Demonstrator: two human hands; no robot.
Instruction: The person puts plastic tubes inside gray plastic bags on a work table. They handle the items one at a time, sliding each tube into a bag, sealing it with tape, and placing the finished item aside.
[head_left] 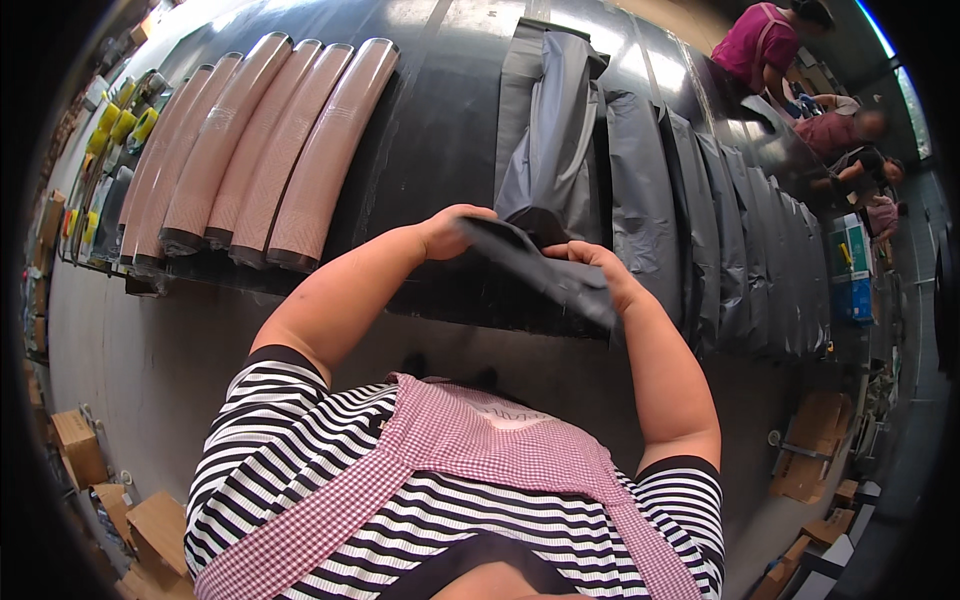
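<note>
At the near edge of the black table (440, 120), the left hand (450, 232) and right hand (600, 270) both pinch a dark grey bag (535, 265), fingers closed on it. Many grey bags (700, 220) already lie overlapped in a row; this one seems not yet laid down.

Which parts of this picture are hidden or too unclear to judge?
Head view only:
- Left hand: fingertips hidden behind the grey bag.
- Right hand: palm covered by that bag.
- Bag's contents: hidden by the bag itself.
- Yellow items, far left: too small, bent by the rim.
</note>
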